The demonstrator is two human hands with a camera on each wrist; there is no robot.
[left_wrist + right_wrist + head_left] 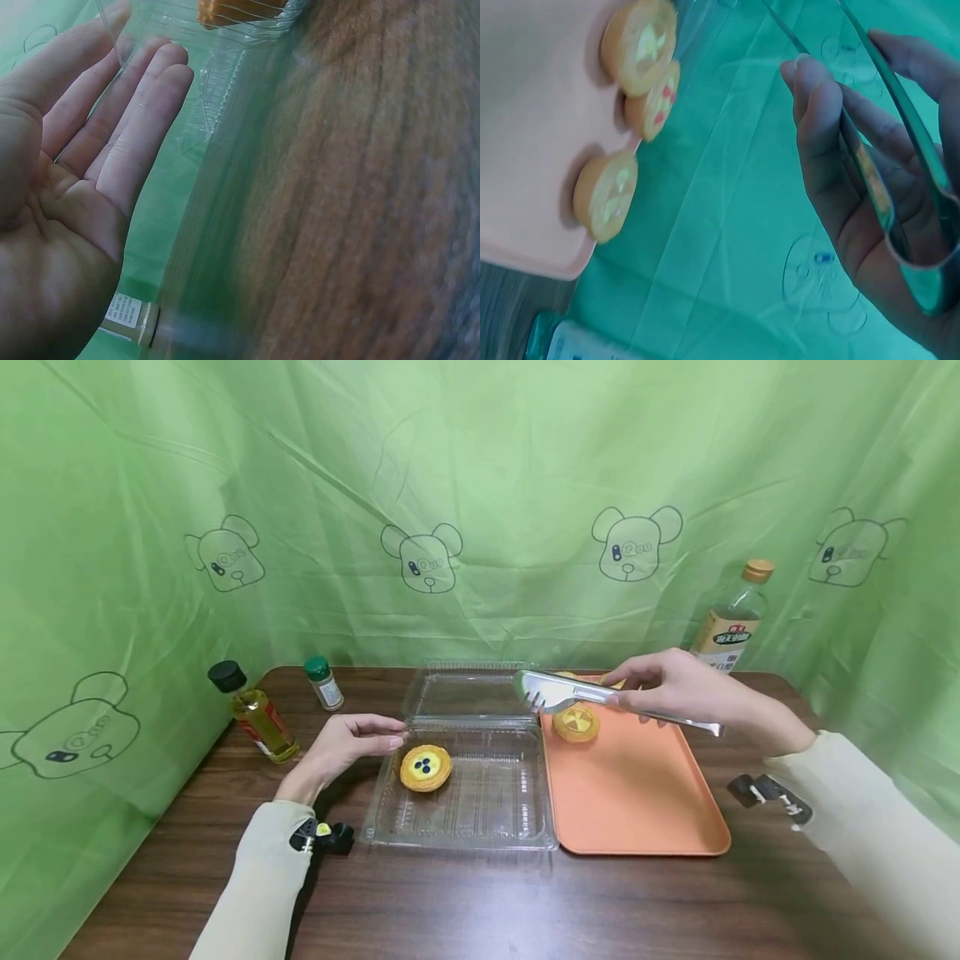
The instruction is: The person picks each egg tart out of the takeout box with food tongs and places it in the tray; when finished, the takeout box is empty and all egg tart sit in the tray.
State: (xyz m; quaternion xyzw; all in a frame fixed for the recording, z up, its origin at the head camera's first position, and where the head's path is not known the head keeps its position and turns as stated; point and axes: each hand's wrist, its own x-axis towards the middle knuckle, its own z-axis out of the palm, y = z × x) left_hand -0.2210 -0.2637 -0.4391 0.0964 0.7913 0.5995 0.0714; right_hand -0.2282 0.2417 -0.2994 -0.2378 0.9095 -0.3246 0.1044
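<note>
My right hand (667, 689) grips metal tongs (551, 691) above an orange tray (633, 802); the tong arms stand apart in the right wrist view, with nothing seen between them. On the tray is an egg tart (576, 724) with a pale triangle pattern. Two more tarts show in the right wrist view, one with red dots (660, 105) and one with pale topping (613, 196). With thumb and fingertips my left hand (348, 745) pinches the left rim of a clear plastic clamshell box (480, 793). Inside, at its left, sits a tart with dark berries (426, 767). The box's lid (465, 693) lies folded back.
An oil bottle (262, 722) with a black cap and a small green-capped shaker (324, 683) stand at the left. A tall orange-capped bottle (731, 622) stands behind my right hand. Green curtain (517, 485) surrounds the wooden table (465, 902).
</note>
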